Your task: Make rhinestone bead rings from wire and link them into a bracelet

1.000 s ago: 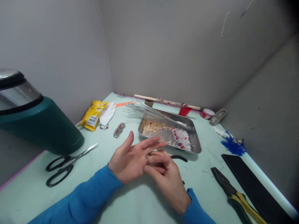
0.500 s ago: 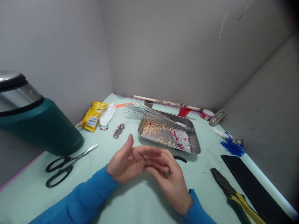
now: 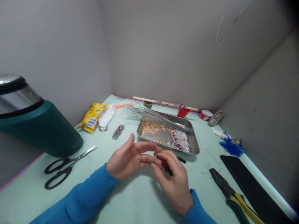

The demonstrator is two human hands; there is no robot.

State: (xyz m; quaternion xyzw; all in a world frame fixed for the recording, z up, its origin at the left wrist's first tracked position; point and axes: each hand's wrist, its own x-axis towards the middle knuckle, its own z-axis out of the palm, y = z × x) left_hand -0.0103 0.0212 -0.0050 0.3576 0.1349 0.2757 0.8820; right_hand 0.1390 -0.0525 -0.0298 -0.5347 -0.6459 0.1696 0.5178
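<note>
1. Left hand (image 3: 127,157) sits palm-up over the table (image 3: 130,202), fingers loosely spread w/ thumb raised. A small ring (image 3: 154,157) sits at the tip of one finger, near the end, not down at the knuckle.
2. Right hand (image 3: 174,179) comes in from the other side; thumb & forefinger pinch that ring. The other fingers curl under.
3. Both wrists are in blue sleeves (image 3: 79,199), hands held just above the table, in front of the tray.
4. Step in hand, as I read it: the ring is being worked along the finger, on or off. Can't tell which from this pic. Next move likely calls for a steady pinch and a straight pull or push along the finger, so the ring doesn't slip and drop.
5. Just behind the hands: a metal tray (image 3: 193,137) w/ gold, clear & red beads, plus a bundle of thin wires (image 3: 149,113) leaning across its far-left corner. A black handle (image 3: 181,160) peeks out beside the right hand.
6. Left side: scissors (image 3: 65,166) lying flat, a green bin (image 3: 35,124) w/ shiny lid, a yellow packet (image 3: 91,117), a small beaded piece (image 3: 118,131).
7. Right side: pliers (image 3: 231,194) w/ yellow-green grips, a black slab (image 3: 252,186), blue feathers (image 3: 231,146).
8. Far edge: a beaded stick (image 3: 168,103), a red cup (image 3: 182,112), a tape roll (image 3: 205,115).
</note>
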